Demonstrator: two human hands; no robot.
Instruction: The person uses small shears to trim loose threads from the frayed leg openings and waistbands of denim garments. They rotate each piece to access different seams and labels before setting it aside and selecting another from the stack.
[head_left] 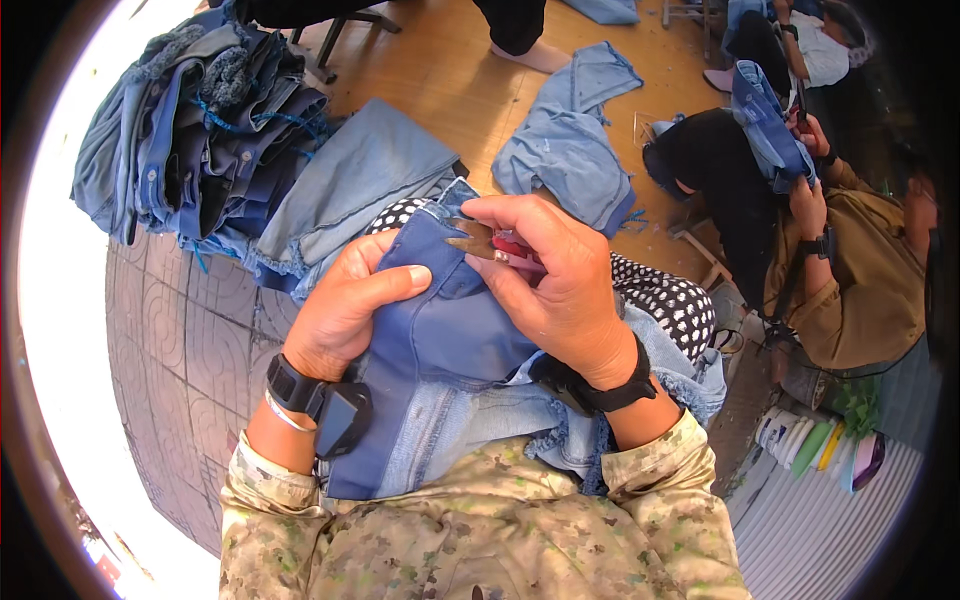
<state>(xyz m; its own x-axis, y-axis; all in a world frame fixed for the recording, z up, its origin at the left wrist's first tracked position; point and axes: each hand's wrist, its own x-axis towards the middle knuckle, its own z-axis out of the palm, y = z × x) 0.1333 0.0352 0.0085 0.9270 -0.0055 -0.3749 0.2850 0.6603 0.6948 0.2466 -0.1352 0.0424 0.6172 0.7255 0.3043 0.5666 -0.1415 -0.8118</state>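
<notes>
Here | tan floor (pixel 450 65), grey paving (pixel 190 330) | left fingers (pixel 400 286) pinch denim (pixel 460 335) | right fingers (pixel 540 225) grip snips (pixel 476 240)

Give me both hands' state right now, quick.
Left hand: closed, holding the blue denim garment, thumb on top.
Right hand: closed, holding the small snips, blades at the garment.

A garment workshop, judging by the denim pile (pixel 215 150) and denim-handling co-worker (pixel 850 285)
</notes>
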